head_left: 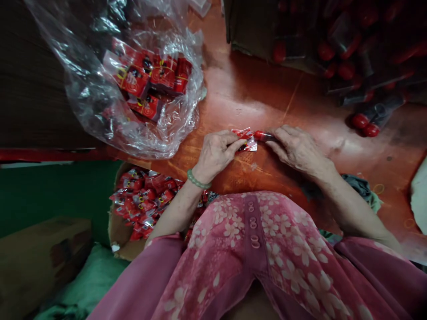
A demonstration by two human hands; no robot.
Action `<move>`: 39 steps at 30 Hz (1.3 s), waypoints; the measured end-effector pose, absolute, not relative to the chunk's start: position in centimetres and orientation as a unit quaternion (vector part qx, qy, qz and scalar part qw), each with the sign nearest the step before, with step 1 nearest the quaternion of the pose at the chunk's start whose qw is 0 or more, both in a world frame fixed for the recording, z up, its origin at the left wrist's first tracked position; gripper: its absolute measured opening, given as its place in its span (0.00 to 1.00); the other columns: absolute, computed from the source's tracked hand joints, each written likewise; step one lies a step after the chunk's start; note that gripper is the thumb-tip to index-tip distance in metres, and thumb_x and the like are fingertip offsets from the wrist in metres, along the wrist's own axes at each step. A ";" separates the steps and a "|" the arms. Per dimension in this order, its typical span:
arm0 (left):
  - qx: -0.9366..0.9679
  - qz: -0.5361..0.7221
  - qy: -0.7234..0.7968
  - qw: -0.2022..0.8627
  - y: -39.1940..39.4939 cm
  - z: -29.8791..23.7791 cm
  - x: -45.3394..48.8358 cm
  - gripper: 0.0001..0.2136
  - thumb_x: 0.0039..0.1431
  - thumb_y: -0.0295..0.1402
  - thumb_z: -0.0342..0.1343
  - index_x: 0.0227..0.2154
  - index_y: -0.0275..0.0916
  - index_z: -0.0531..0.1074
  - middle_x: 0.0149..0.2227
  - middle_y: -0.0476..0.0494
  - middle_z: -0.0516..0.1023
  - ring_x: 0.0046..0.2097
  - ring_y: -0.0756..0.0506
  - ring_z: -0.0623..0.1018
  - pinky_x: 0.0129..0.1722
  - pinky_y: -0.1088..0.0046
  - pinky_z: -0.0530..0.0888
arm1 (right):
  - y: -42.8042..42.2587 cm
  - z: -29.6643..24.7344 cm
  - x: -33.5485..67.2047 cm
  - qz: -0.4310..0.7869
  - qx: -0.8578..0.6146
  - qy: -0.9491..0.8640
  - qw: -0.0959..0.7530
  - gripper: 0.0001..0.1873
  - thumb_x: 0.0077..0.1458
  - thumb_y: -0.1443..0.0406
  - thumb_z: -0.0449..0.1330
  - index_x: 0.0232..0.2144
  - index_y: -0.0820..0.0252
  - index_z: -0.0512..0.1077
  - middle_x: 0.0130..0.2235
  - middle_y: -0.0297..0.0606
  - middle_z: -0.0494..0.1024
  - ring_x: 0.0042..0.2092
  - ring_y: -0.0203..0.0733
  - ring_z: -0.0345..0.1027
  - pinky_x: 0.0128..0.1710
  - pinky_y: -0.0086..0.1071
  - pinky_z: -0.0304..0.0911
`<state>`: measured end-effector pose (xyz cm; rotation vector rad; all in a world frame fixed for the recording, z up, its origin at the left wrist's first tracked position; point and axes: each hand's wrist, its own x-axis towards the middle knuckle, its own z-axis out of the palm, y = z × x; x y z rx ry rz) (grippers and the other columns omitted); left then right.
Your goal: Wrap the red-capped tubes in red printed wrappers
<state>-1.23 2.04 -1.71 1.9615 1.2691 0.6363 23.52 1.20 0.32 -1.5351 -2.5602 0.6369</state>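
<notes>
My left hand (217,153) is closed in a pinch on a small red printed packet (246,138) lying on the red table (253,93). My right hand (295,146) grips a dark tube with a red cap (263,135), whose red end is at the packet's mouth. The two hands meet over the table's near edge. A green bead bracelet (197,181) sits on my left wrist.
A clear plastic bag (100,102) with bundles of red packets lies at the left. A cardboard box (117,231) of filled red packets stands below the table by my left knee. Dark red-capped tubes (365,122) are piled at the far right. A brown box (247,26) stands behind.
</notes>
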 end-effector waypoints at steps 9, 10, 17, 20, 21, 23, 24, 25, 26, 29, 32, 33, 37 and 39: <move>0.669 0.348 0.538 0.376 1.3 -2.1 -1.1 0.05 0.55 0.33 0.68 0.28 0.38 0.81 0.29 0.48 0.82 0.30 0.50 0.77 0.34 0.73 0.72 | 1.0 1.5 24.5 0.300 -0.511 -0.795 0.133 0.16 0.70 0.56 0.53 0.50 0.55 0.75 0.46 0.44 0.82 0.44 0.49 0.76 0.45 0.40 0.69; 0.667 0.367 0.534 0.367 1.2 -2.1 -1.1 0.05 0.54 0.34 0.69 0.27 0.38 0.81 0.29 0.49 0.82 0.30 0.50 0.77 0.33 0.73 0.72 | 0.9 1.7 24.6 0.313 -0.514 -0.784 0.156 0.16 0.70 0.55 0.54 0.50 0.54 0.75 0.46 0.42 0.82 0.44 0.48 0.76 0.45 0.39 0.69; 0.722 0.441 0.451 0.284 0.4 -0.7 -0.9 0.08 0.55 0.35 0.70 0.28 0.37 0.79 0.29 0.48 0.83 0.31 0.52 0.79 0.33 0.78 0.73 | 0.0 3.5 24.7 0.351 -0.480 -0.768 0.240 0.16 0.68 0.54 0.57 0.49 0.54 0.78 0.41 0.39 0.83 0.38 0.43 0.77 0.42 0.36 0.70; 0.741 0.437 0.434 0.267 0.0 -0.1 -0.8 0.09 0.56 0.37 0.69 0.29 0.36 0.79 0.30 0.48 0.83 0.31 0.52 0.80 0.33 0.78 0.74 | -0.2 4.2 24.4 0.343 -0.456 -0.792 0.217 0.16 0.69 0.55 0.56 0.50 0.54 0.78 0.39 0.39 0.82 0.37 0.43 0.76 0.40 0.35 0.69; 0.745 0.435 0.430 0.266 -0.1 0.0 -0.8 0.09 0.57 0.37 0.69 0.29 0.36 0.79 0.30 0.48 0.83 0.31 0.52 0.80 0.33 0.78 0.75 | -0.2 4.4 24.4 0.338 -0.450 -0.801 0.204 0.16 0.69 0.55 0.56 0.50 0.55 0.78 0.39 0.40 0.82 0.37 0.43 0.76 0.40 0.35 0.68; 0.750 0.432 0.423 0.269 -0.3 0.0 -0.8 0.09 0.58 0.37 0.68 0.30 0.36 0.78 0.30 0.48 0.83 0.32 0.52 0.80 0.33 0.78 0.75 | -0.2 4.7 24.4 0.323 -0.443 -0.817 0.176 0.17 0.69 0.55 0.55 0.50 0.57 0.78 0.39 0.41 0.81 0.37 0.43 0.75 0.40 0.35 0.67; 0.751 0.432 0.419 0.270 -0.3 0.0 -0.8 0.10 0.58 0.38 0.68 0.30 0.36 0.78 0.30 0.48 0.82 0.32 0.52 0.80 0.32 0.78 0.74 | -0.1 4.8 24.5 0.315 -0.441 -0.825 0.160 0.18 0.70 0.55 0.55 0.50 0.59 0.77 0.39 0.42 0.81 0.37 0.44 0.75 0.40 0.35 0.67; 0.753 0.432 0.416 0.272 -0.4 0.0 -0.8 0.10 0.58 0.38 0.68 0.29 0.36 0.78 0.30 0.48 0.82 0.32 0.52 0.79 0.32 0.78 0.74 | -0.1 4.8 24.5 0.307 -0.437 -0.833 0.141 0.19 0.70 0.55 0.54 0.51 0.59 0.77 0.39 0.43 0.81 0.38 0.44 0.75 0.40 0.35 0.66; 0.754 0.431 0.414 0.273 -0.4 -0.1 -0.8 0.10 0.58 0.38 0.68 0.29 0.36 0.78 0.30 0.48 0.82 0.31 0.52 0.79 0.32 0.78 0.74 | 0.0 4.9 24.6 0.301 -0.432 -0.841 0.121 0.19 0.70 0.56 0.53 0.51 0.60 0.77 0.39 0.43 0.81 0.38 0.45 0.75 0.41 0.35 0.66; 0.760 0.425 0.409 0.273 -0.6 -0.2 -0.9 0.10 0.59 0.37 0.67 0.30 0.36 0.77 0.30 0.48 0.81 0.32 0.52 0.79 0.33 0.78 0.74 | 0.0 4.9 24.6 0.283 -0.414 -0.863 0.058 0.20 0.71 0.57 0.52 0.52 0.60 0.77 0.38 0.44 0.80 0.39 0.46 0.74 0.42 0.36 0.64; 0.782 0.406 0.396 0.260 -0.7 -0.1 -0.9 0.09 0.61 0.36 0.66 0.31 0.36 0.77 0.30 0.47 0.81 0.33 0.51 0.79 0.34 0.77 0.74 | 0.1 5.0 24.4 0.274 -0.407 -0.871 0.010 0.21 0.72 0.57 0.50 0.53 0.61 0.76 0.37 0.43 0.79 0.37 0.45 0.73 0.39 0.35 0.61; 0.790 0.399 0.391 0.252 -0.8 0.0 -1.0 0.08 0.61 0.36 0.65 0.31 0.36 0.77 0.31 0.47 0.81 0.33 0.51 0.79 0.34 0.76 0.74 | 0.1 5.0 24.5 0.278 -0.405 -0.871 -0.002 0.21 0.72 0.57 0.50 0.53 0.61 0.77 0.37 0.43 0.79 0.36 0.44 0.73 0.39 0.35 0.60; 0.795 0.400 0.386 0.242 -0.9 0.1 -1.0 0.07 0.61 0.34 0.65 0.32 0.36 0.76 0.31 0.47 0.81 0.34 0.51 0.79 0.35 0.77 0.75 | 0.5 5.9 25.1 0.322 -0.391 -0.863 -0.004 0.22 0.72 0.55 0.50 0.53 0.61 0.77 0.37 0.43 0.79 0.36 0.45 0.73 0.39 0.36 0.61; 0.787 0.410 0.389 0.245 -1.0 0.2 -1.0 0.07 0.61 0.33 0.65 0.32 0.36 0.76 0.31 0.48 0.80 0.34 0.52 0.79 0.35 0.77 0.74 | 0.7 6.6 25.5 0.341 -0.396 -0.852 0.026 0.22 0.71 0.54 0.51 0.53 0.60 0.78 0.38 0.43 0.80 0.36 0.45 0.74 0.39 0.36 0.62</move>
